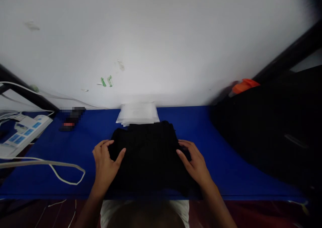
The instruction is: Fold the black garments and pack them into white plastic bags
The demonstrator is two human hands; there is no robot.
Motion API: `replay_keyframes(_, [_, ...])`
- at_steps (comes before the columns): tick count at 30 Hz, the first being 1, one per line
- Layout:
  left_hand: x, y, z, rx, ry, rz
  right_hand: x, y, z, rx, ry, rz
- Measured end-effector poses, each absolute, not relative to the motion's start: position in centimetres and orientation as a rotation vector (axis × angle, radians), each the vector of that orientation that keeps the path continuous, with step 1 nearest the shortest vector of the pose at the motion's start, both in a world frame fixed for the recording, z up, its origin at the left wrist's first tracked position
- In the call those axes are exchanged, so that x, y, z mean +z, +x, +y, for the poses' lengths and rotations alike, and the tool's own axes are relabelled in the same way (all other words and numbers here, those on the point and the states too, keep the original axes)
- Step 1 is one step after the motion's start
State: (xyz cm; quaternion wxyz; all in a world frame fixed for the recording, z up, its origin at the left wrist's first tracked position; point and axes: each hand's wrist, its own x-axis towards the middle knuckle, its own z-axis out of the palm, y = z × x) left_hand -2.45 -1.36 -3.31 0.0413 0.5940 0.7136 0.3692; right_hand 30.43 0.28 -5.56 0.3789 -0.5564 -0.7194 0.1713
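Observation:
A black piece of folded cloth (148, 157) lies on the blue tabletop (196, 120), right in front of me. At its left edge rests my left hand (107, 159), thumb and fingers apart. My right hand (193, 161) touches the opposite edge, its thumb on the cloth and its fingers spread. Neither hand grips the fabric. Behind the cloth, against the wall, is a stack of whitish plastic bags (138, 113); the cloth's far edge covers part of their front.
A white power strip (25, 135) with cables stands at the left, and a looped white cord (67, 179) hangs nearby. A dark object (72, 119) lies at the back left. A large black bag-like shape (271, 130) fills the right side, with something orange (245, 86) behind it.

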Motion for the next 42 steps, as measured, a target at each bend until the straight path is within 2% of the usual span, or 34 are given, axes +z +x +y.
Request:
replay_keyframes(2, [-3.8, -2.4, -1.6, 0.884, 1.919, 2.256, -5.7, 30.5, 0.3, 0.434, -1.418, -1.841])
replay_keyframes(4, [-3.8, -2.4, -1.7, 0.778, 1.972, 2.243, -5.8, 30.5, 0.4, 0.418, -1.412, -1.85])
replay_keyframes(6, [-3.3, -2.3, -1.6, 0.859, 1.992, 2.228, -5.8, 30.5, 0.4, 0.404, -1.411, -1.856])
replay_keyframes(10, [-1.2, -1.7, -0.8, 1.283, 1.967, 2.241, -5.6, 30.4, 0.3, 0.394, -1.414, -1.854])
replay_keyframes(12, [-0.4, -0.8, -0.5, 1.343, 2.118, 2.083, -5.5, 30.4, 0.4, 0.389, -1.41, -1.845])
replay_keyframes(16, [-0.5, 1.6, -0.4, 0.868, 2.563, 1.477, -5.8, 30.4, 0.5, 0.38, -1.397, -1.842])
replay_keyframes(19, [-1.2, 3.1, -0.5, 0.632, 2.619, 1.331, -5.8, 30.6, 0.4, 0.362, -1.392, -1.841])
replay_keyframes(26, [-0.2, 4.1, -0.9, 0.95, 2.472, 1.231, -2.6, 28.4, -0.5, 0.334, -1.205, -2.152])
replay_keyframes(31, [1.8, 3.1, 1.5, 0.772, 2.425, 0.912, -1.4, 25.9, -0.7, 0.469, -0.923, -2.395])
replay_keyframes(34, [1.7, 1.4, 6.0, 0.725, 2.505, 1.107, -1.6, 25.8, -0.6, 0.552, -0.895, -2.373])
replay_keyframes(37, [0.7, -0.6, 11.3, 0.531, 2.613, 1.457, -1.7, 25.9, -1.0, 0.599, -0.908, -2.364])
replay_keyframes(42, [0.2, -2.4, 15.1, 0.51, 2.62, 1.543, -1.8, 25.6, -2.0, 0.696, -1.009, -2.353])
